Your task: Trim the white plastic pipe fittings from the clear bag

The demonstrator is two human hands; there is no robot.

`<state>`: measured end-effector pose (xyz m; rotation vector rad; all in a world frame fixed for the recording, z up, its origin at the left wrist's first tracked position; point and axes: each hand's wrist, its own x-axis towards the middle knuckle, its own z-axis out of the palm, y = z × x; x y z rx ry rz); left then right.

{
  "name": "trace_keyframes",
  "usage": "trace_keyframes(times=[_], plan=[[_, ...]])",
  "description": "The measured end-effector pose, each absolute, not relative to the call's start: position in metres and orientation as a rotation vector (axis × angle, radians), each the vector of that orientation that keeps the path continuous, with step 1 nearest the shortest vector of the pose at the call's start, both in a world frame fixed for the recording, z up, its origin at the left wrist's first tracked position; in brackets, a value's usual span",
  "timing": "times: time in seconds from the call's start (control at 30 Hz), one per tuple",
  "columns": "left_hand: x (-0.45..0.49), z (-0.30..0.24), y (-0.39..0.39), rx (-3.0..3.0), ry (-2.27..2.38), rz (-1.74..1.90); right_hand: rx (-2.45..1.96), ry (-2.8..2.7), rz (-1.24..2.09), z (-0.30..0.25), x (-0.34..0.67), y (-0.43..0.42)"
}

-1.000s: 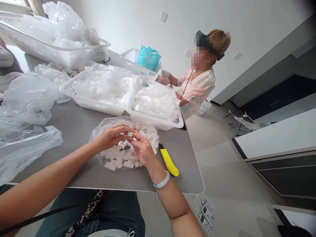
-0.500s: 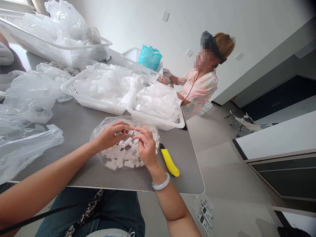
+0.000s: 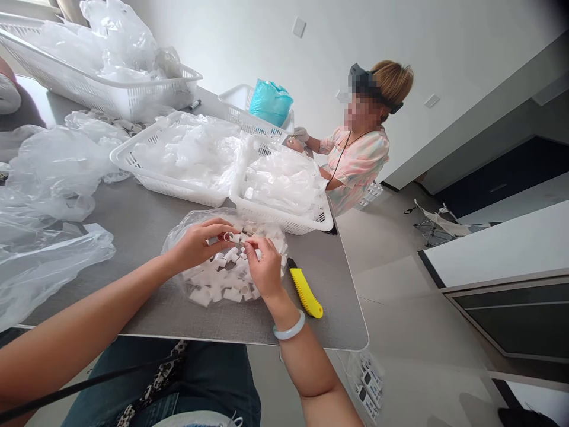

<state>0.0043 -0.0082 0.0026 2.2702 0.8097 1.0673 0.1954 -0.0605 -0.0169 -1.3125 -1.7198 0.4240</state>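
Note:
My left hand [image 3: 200, 242] grips a white plastic pipe fitting [image 3: 229, 236] between thumb and fingers, its round opening turned toward me. Beside it, on the right, my right hand [image 3: 265, 267] is closed in a pinch close to the fitting's far end. Whatever its fingertips hold is too small to make out. Both hands are over a clear plastic bag [image 3: 174, 234] spread on the grey table, with many white pipe fittings [image 3: 202, 295] lying in it. A yellow-handled utility knife [image 3: 306, 293] lies to the right of my right hand.
White baskets full of clear plastic bags [image 3: 191, 148] stand behind the fittings. More loose bags [image 3: 48, 172] cover the left side. A blue-green bag [image 3: 271, 104] sits in a far basket. Another person [image 3: 355, 154] works beyond the table's [image 3: 329, 332] right edge.
My right fingers have closed from a looser, spread pose into a pinch near the fitting. My left hand keeps its hold. The other person's head has shifted slightly left.

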Motion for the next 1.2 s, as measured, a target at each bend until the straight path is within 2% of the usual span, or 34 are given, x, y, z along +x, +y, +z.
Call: trace_keyframes(times=[0.5, 1.2], plan=[[0.006, 0.0042, -0.0102, 2.11, 0.868, 1.028, -1.159, -1.756, 0.263, -0.0176, 0.1927, -0.0612], [0.0069, -0.0006, -0.0075, 2.322, 0.698, 1.094, -1.144, -1.857, 0.238, -0.0231, 0.1889, -0.0603]])
